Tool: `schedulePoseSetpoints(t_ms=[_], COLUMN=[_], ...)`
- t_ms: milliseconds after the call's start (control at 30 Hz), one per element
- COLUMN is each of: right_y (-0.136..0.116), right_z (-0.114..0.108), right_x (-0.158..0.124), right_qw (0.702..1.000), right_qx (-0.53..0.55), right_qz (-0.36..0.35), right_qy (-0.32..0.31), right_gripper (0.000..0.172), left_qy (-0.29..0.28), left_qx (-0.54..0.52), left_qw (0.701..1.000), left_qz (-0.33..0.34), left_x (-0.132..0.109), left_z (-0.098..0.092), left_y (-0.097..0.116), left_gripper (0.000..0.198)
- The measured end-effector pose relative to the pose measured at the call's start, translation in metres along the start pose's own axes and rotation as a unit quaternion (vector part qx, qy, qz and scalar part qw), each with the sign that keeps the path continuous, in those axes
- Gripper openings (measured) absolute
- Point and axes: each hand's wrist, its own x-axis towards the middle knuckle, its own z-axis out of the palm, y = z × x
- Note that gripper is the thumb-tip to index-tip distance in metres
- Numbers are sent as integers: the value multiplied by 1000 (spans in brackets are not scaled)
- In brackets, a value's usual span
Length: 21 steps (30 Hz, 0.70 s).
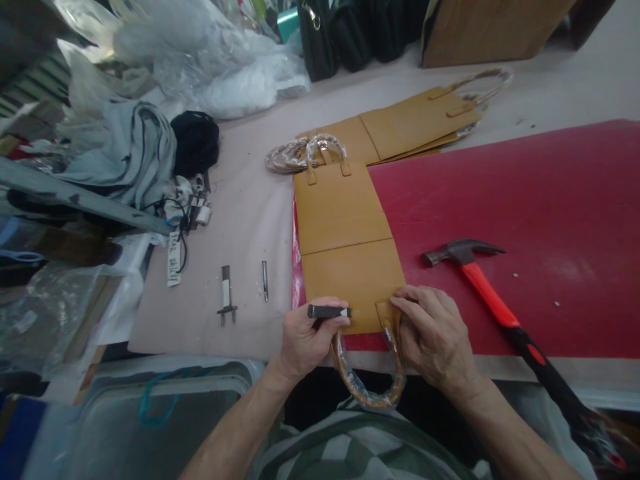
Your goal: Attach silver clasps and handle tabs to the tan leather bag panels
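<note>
A tan leather bag panel (345, 227) lies lengthwise in front of me, with plastic-wrapped handles at both ends. My left hand (307, 343) is closed around a short dark metal punch (326, 311), held over the panel's near left corner. The punch's tip is hidden, so I cannot tell whether it touches the leather. My right hand (435, 330) pinches the panel's near right edge, beside a handle tab (384, 312). Between my hands, the near handle (367, 400) hangs over the table edge towards me.
A claw hammer (493, 293) with a red and black grip lies on the red mat (550, 233) at right. Left of the panel lie a pronged punch (227, 293) and a small metal rod (265, 280). More tan panels (415, 127) are stacked behind, near a cardboard box (490, 30).
</note>
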Motion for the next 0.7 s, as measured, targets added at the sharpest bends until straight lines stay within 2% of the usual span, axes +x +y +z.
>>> schedulePoseSetpoints(t_ms=[200, 500, 700], right_y=[0, 0, -1], right_z=[0, 1, 1], right_x=[0, -1, -1], right_qw=[1000, 1000, 1000], right_qx=[3, -12, -14], right_qz=[3, 1, 4], right_qy=[1, -4, -3], right_gripper=[29, 27, 26], left_qy=[-5, 31, 16], left_qx=[-2, -34, -37], left_qw=[1000, 998, 997], left_qz=[7, 46, 63], left_x=[1, -3, -5], left_z=[3, 10, 10], left_y=[-3, -9, -8], left_gripper=[11, 15, 18])
